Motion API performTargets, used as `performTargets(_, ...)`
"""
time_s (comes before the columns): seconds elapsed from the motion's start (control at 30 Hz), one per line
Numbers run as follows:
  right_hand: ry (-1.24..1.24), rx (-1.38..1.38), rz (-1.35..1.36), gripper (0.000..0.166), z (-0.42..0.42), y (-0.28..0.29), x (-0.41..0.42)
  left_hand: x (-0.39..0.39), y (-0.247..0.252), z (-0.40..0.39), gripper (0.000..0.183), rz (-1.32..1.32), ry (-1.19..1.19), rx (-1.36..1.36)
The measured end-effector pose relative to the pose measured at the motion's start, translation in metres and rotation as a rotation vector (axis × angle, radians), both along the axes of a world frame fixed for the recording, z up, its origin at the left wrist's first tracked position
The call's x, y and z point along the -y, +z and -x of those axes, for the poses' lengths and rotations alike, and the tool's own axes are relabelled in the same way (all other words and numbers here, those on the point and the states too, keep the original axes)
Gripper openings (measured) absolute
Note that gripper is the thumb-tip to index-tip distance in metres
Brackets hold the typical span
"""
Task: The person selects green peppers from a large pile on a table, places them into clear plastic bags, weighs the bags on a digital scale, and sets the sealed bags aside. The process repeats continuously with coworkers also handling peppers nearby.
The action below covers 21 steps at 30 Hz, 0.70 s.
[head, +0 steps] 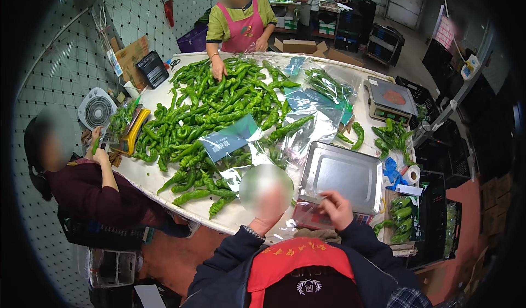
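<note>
My left hand (265, 221) is raised at the table's near edge, its fingers lost in a blurred patch. Just beyond it lies a clear plastic bag (235, 173) with a blue-green printed panel (230, 137) and green peppers in or under it. Whether my left fingers grip the bag cannot be made out. My right hand (337, 209) hovers over the near edge of a scale's steel tray (343, 174), fingers bent together. Clear film (303, 217) shows between my hands; whether the right fingertips pinch it is unclear. Loose long green peppers (222, 111) heap beyond.
Across the table one person (242, 24) reaches into the peppers; another (86, 189) works at left by a yellow scale (137, 131). More clear bags (316, 129) lie mid-table. A second scale (390, 98), a paper roll (411, 174) and bagged peppers (402, 217) stand at right.
</note>
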State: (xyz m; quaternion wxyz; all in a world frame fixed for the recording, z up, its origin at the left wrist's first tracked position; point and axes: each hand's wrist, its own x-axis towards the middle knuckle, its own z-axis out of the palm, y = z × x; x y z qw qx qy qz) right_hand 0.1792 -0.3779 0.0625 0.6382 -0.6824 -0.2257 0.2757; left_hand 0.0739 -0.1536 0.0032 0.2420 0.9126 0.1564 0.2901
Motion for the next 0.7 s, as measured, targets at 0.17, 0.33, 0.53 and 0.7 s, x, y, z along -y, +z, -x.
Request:
performTargets(0.17,0.568,0.876,0.072,0.037,0.015,-0.001,-0.043,0.016,0.022,-0.008,0.022,0.083,-0.034,-0.039)
performTargets(0.33,0.394,1.283,0.195,0.040,0.011,-0.023,-0.094,0.023,0.064,0.004,0.022,0.102,-0.074,0.078)
performTargets(0.53,0.738,0.790,0.296,0.045,0.017,-0.001,-0.158,0.011,0.120,0.052,0.027,-0.034,-0.016,0.178)
performTargets(0.7,0.782,0.416,-0.459,0.052,0.054,-0.050,-0.208,-0.006,0.148,0.076,0.029,-0.157,0.016,0.222)
